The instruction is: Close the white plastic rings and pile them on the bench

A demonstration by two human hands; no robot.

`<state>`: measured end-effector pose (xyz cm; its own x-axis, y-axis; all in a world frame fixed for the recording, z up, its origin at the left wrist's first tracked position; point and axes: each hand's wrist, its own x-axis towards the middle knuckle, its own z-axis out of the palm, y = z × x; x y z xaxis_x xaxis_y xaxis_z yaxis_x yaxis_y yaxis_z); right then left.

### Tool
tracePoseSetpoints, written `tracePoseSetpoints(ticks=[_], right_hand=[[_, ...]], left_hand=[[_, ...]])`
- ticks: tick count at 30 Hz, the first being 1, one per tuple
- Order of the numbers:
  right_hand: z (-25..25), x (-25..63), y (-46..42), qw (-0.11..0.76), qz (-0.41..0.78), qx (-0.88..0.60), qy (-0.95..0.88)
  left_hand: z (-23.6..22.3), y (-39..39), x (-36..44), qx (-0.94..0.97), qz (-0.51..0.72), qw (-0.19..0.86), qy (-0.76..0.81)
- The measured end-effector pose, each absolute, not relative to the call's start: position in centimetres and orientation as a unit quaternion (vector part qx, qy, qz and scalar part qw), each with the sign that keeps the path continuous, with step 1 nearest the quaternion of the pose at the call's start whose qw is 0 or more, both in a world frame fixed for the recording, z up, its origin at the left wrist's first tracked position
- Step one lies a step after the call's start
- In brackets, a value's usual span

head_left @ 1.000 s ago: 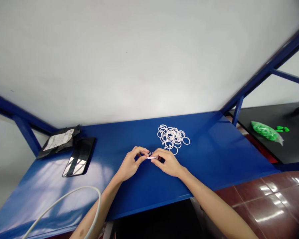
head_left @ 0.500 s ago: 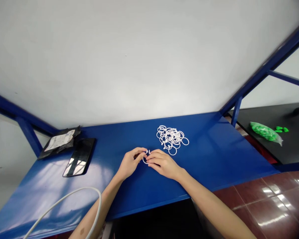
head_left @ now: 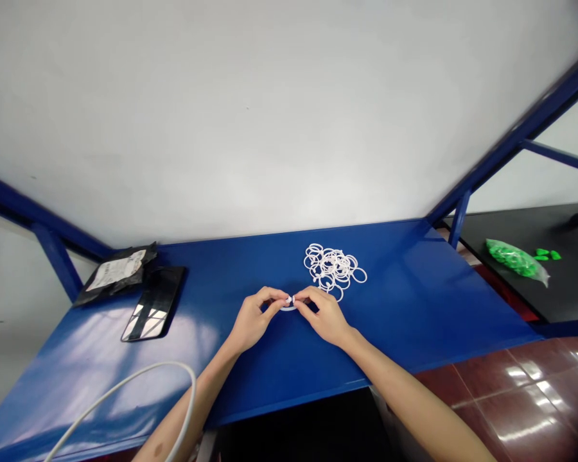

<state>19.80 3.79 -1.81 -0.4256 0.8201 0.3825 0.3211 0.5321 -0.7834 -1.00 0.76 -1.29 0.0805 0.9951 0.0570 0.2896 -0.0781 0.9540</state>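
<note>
Between my hands is a white plastic ring [head_left: 288, 308], its two ends apart at the top with a small gap. My left hand [head_left: 254, 319] pinches one end between thumb and fingertips. The other end sits in the pinch of my right hand [head_left: 325, 316]. Fingers cover much of the ring; its lower curve shows just below them. Just beyond my right hand lies a loose pile of similar white rings [head_left: 334, 266] on the blue table [head_left: 399, 301].
A black phone [head_left: 155, 305] lies at the left, beside a black plastic parcel [head_left: 118, 273] with a white label. A white cable [head_left: 125, 378] arches over my left forearm. On a black table [head_left: 515, 221] at right rests a bag of green pieces [head_left: 516, 261].
My right hand has shifted a little right and changed from several fingers on the ring to a thumb-and-finger pinch. The ring has turned so its lower curve looks flatter.
</note>
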Motion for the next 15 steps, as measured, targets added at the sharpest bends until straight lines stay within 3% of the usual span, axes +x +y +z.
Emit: tracePoseSetpoints(ticks=[15], right_hand=[[-1.9, 20.0, 3.3, 0.353, 0.238, -0.298, -0.854]], left_hand=[[-2.0, -0.3, 0.4, 0.697, 0.414, 0.285, 0.512]])
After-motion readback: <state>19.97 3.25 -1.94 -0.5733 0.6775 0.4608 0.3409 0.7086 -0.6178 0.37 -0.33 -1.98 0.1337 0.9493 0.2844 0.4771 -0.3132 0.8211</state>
